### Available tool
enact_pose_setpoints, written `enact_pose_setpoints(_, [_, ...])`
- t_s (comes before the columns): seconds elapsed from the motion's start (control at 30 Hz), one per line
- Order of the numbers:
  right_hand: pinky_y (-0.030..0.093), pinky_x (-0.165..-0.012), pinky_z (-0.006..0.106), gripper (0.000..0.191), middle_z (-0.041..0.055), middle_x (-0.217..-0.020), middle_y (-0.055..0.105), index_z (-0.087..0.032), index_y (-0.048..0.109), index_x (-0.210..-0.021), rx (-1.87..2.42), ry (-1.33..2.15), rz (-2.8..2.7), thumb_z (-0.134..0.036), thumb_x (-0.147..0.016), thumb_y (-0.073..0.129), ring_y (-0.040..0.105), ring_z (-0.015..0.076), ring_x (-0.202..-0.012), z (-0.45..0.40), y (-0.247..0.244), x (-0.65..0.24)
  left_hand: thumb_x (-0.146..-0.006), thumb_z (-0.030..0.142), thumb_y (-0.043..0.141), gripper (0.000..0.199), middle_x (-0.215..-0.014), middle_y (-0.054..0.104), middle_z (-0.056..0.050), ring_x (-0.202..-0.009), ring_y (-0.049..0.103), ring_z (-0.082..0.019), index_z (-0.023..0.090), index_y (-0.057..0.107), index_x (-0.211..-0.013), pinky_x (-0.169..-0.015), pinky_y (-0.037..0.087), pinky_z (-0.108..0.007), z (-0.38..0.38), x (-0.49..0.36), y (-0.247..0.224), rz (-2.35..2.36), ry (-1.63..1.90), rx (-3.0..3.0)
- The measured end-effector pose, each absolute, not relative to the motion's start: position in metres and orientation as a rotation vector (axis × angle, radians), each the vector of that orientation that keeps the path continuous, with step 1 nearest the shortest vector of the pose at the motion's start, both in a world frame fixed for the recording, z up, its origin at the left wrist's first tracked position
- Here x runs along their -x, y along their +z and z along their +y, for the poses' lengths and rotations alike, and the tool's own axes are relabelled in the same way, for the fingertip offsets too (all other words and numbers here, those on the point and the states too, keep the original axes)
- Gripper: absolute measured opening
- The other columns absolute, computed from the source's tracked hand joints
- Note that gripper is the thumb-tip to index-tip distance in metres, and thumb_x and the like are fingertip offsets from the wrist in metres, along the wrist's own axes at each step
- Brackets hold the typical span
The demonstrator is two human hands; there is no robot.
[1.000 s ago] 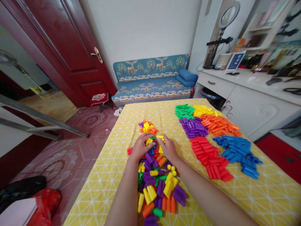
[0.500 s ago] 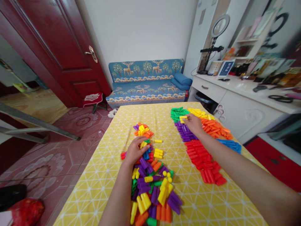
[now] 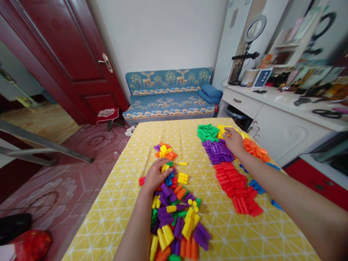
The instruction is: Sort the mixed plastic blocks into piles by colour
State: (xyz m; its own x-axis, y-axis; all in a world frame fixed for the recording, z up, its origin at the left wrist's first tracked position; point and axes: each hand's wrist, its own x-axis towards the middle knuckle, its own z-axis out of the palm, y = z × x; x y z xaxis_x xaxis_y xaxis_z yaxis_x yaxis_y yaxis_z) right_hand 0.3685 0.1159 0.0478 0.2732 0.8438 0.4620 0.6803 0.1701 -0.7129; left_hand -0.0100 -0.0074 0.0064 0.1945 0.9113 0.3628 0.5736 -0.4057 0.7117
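Over the far end of the mixed-colour heap of plastic building blocks [image 3: 168, 210] lies my left hand [image 3: 156, 174], thumb and fingers apart. A yellow block [image 3: 164, 168] and a green one show between its thumb and fingers. On the far right of the table, my right hand [image 3: 234, 140] reaches down to the yellow pile [image 3: 221, 130], fingertips pinched on a yellow block that blends with the pile behind it. Beside that hand are a green pile [image 3: 207, 132], a purple pile [image 3: 217, 150] and an orange pile [image 3: 257, 150].
A red pile [image 3: 236, 186] and blue blocks [image 3: 257, 186] lie nearer on the right, the blue partly under my right forearm. A small mixed group [image 3: 165, 150] and yellow blocks [image 3: 183, 177] lie mid-table on the patterned cloth [image 3: 119, 214]. Beyond stands a blue sofa [image 3: 168, 98].
My right hand has moved right with the yellow block, from above the green and purple piles to the yellow pile. My left hand stays almost still.
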Motion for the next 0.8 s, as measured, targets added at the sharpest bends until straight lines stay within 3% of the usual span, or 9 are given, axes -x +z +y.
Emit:
enact_pose_setpoints(0.13, [0.054,-0.083,0.039,0.036,0.011,-0.111,0.066,-0.017,0.061,-0.113,1.26,0.552,-1.716,-0.027,-0.079,0.055,0.064,0.0225,-0.1,0.051,0.026,-0.306,-0.079,0.038,0.066,0.041,-0.121,0.062,-0.011,-0.113,0.058,-0.026,0.022,0.064,-0.117,-0.1,0.045,-0.043,-0.009,0.009,0.009,1.455,1.088,-2.059])
enact_pose_setpoints(0.33, [0.04,-0.106,0.044,0.053,0.0103,-0.131,0.056,-0.022,0.056,-0.125,1.135,0.696,-1.953,-0.025,-0.074,0.066,0.051,0.0241,-0.123,-0.039,-0.009,-0.244,-0.076,0.035,0.068,0.042,-0.118,0.063,-0.011,-0.11,0.06,-0.026,0.02,0.065,-0.116,-0.097,0.048,-0.041,-0.011,0.01,0.01,1.555,1.052,-2.092])
enact_pose_setpoints(0.47, [0.035,-0.11,0.046,0.06,0.0106,-0.139,0.049,-0.023,0.052,-0.132,1.117,0.741,-1.9,-0.022,-0.073,0.067,0.044,0.0245,-0.13,-0.045,-0.019,-0.218,-0.074,0.019,0.065,0.035,-0.109,0.068,-0.009,-0.104,0.063,-0.024,0.019,0.068,-0.109,-0.094,0.049,-0.039,-0.01,0.011,0.009,1.541,1.07,-2.074])
enact_pose_setpoints(0.63, [0.041,-0.103,0.043,0.039,0.0077,-0.119,0.064,-0.023,0.066,-0.112,1.074,0.778,-1.807,-0.019,-0.074,0.064,0.057,0.0234,-0.115,-0.032,-0.017,-0.194,-0.077,0.025,0.065,0.026,-0.106,0.071,-0.009,-0.101,0.065,-0.025,0.019,0.072,-0.101,-0.094,0.049,-0.041,-0.01,0.01,0.009,1.549,1.158,-1.921])
enact_pose_setpoints(0.8, [0.049,-0.09,0.039,0.028,0.0073,-0.109,0.067,-0.022,0.065,-0.108,1.1,0.833,-1.617,-0.027,-0.081,0.057,0.062,0.0215,-0.101,-0.029,-0.021,-0.19,-0.084,0.044,0.06,0.038,-0.114,0.07,-0.011,-0.109,0.063,-0.026,0.017,0.069,-0.109,-0.099,0.046,-0.041,-0.009,0.005,0.022,1.328,1.363,-1.535])
